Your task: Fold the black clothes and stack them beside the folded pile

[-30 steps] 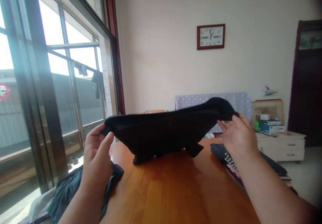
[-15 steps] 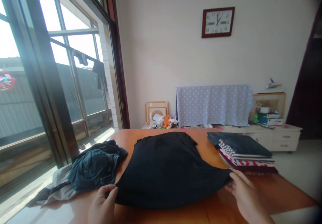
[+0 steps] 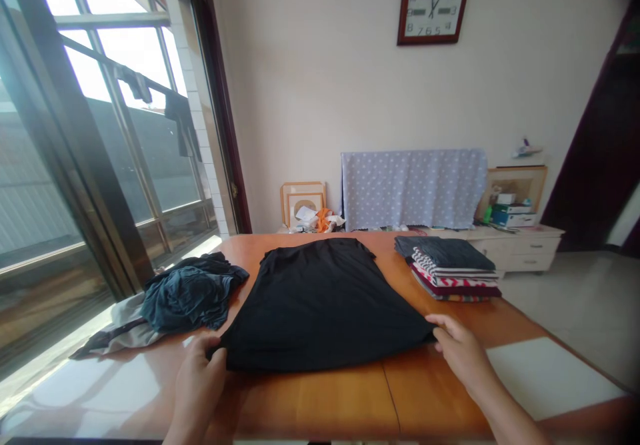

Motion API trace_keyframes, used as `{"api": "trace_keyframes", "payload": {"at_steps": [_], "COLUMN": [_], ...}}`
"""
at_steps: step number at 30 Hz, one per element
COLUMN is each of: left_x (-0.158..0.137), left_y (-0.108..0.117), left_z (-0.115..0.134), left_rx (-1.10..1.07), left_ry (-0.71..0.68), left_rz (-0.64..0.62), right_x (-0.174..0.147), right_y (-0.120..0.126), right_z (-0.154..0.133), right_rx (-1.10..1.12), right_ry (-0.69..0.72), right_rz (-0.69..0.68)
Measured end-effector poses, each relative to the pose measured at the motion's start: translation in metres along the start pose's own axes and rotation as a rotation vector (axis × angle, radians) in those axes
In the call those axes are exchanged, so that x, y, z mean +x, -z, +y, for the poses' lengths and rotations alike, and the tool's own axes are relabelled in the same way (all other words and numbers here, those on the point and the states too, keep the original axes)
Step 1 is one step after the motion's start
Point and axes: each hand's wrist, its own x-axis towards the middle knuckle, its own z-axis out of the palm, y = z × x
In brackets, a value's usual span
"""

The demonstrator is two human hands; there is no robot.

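Two hem corners of a black garment (image 3: 320,305), aloft a second ago, are now lowered, leaving its body spread across the table (image 3: 320,402); left hand (image 3: 199,378) and right hand (image 3: 460,350) each pinch one corner between fingers.

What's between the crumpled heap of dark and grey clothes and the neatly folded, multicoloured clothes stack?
In the head view, a spread black fabric garment lies between the crumpled heap and the folded stack, with brown wooden table showing on either side.

I wear the camera on my head, facing forward and down along the table (image 3: 320,402) toward the far wall (image 3: 310,98); my left hand (image 3: 201,368) and right hand (image 3: 460,352) show close, low in view.
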Motion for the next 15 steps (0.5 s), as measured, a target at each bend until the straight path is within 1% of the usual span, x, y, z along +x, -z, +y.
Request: {"api": "trace_keyframes", "payload": {"at_steps": [3,5,9,15], "left_x": [-0.007,-0.011,-0.019,-0.021], "left_y": [0.006,0.01,0.018,0.021], "left_z": [0.001,0.0,-0.002,-0.014], "left_rx": [0.041,0.054,0.079,0.12], "left_ry": [0.012,0.006,-0.011,-0.14], "left_rz": [-0.004,-0.014,-0.039,-0.03], "right_x": [-0.006,-0.012,-0.026,-0.042], "right_y": [0.009,0.016,0.03,0.048], "right_z": [0.004,0.002,-0.007,-0.018], "right_rx": [-0.003,-0.005,-0.034,-0.149], "right_ry": [-0.032,-0.047,-0.007,0.064], "right_rz": [-0.062,-0.073,-0.107,-0.134]}}
